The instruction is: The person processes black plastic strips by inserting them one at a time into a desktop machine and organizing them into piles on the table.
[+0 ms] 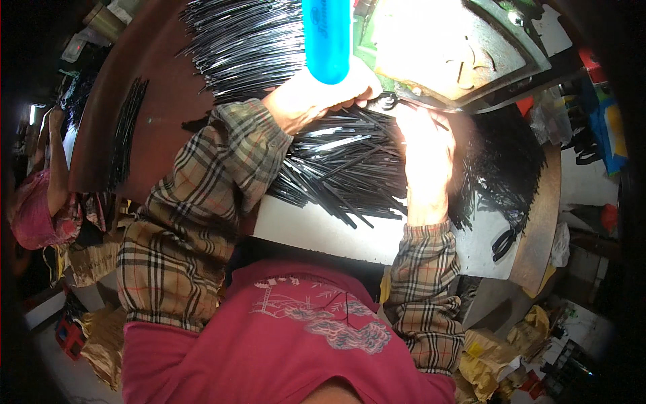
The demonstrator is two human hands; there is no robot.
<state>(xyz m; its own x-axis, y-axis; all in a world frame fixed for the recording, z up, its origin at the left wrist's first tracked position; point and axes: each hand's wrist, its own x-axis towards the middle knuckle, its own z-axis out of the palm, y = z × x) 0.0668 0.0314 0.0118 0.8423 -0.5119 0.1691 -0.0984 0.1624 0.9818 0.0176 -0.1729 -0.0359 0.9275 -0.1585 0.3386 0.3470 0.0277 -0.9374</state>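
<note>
Both my hands meet at the working point of a pale green machine (367,40), under strong light. My left hand (326,94) is closed, fingertips pressed together at a small dark metal part (387,101). From the other side my right hand (427,151) comes up, its fingers bent and closed beside the same part. Glare and the fingers hide what they hold. Below and between my hands lies a loose heap of thin black strips (350,158). A larger, neatly aligned pile of black strips (245,44) sits beyond my left hand.
A rounded blue object (328,40) stands just above my left hand. More black strips (501,158) spread at the right, near black-handled scissors (503,244). A small bundle (128,128) lies on the brown tabletop (161,101). At the far left another person (50,202) works.
</note>
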